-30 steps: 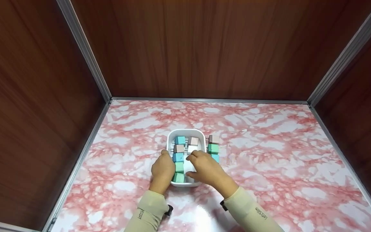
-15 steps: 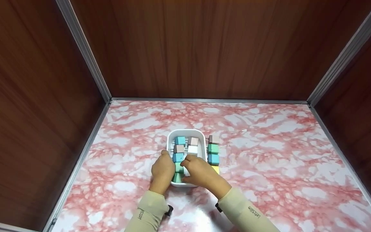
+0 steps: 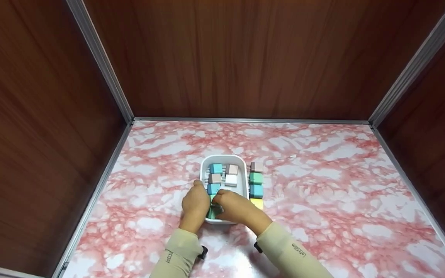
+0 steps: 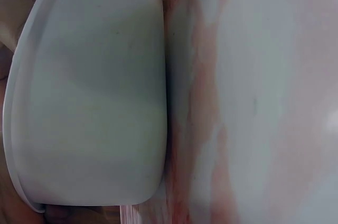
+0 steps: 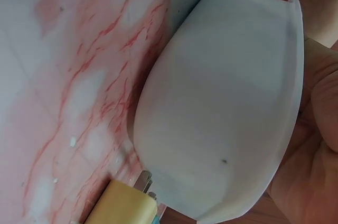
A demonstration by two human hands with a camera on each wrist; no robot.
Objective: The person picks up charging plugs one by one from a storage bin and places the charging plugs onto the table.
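Observation:
A white plastic box [image 3: 223, 157] with rounded corners holds charger plugs in two columns. My left hand [image 3: 195, 201] grips the box's left wall, fingers curled at the rim. In the left wrist view the box's outer wall [image 4: 100, 92] hides most of that hand. My right hand [image 3: 238, 207] reaches over the right wall into the front of the box. Its thumb and index finger pinch a green charger plug [image 3: 212, 212] in the left column. Behind this are a blue plug [image 3: 213, 189], a brownish-pink plug [image 3: 214, 178] and another blue plug [image 3: 216, 168].
A white plug [image 3: 231, 180] and a pale pink plug [image 3: 231, 169] lie in the right column. Outside the right wall, pink [image 3: 257, 166], green [image 3: 256, 178], blue [image 3: 256, 191] and yellow [image 3: 257, 203] plugs stand in line. Wood panels [image 3: 245, 58] enclose the marbled table [image 3: 323, 173].
My right hand has moved left and slightly forward in the box, closing finger and thumb on the green plug. This uncovers the white, blue and yellow plugs. My left hand has stayed put.

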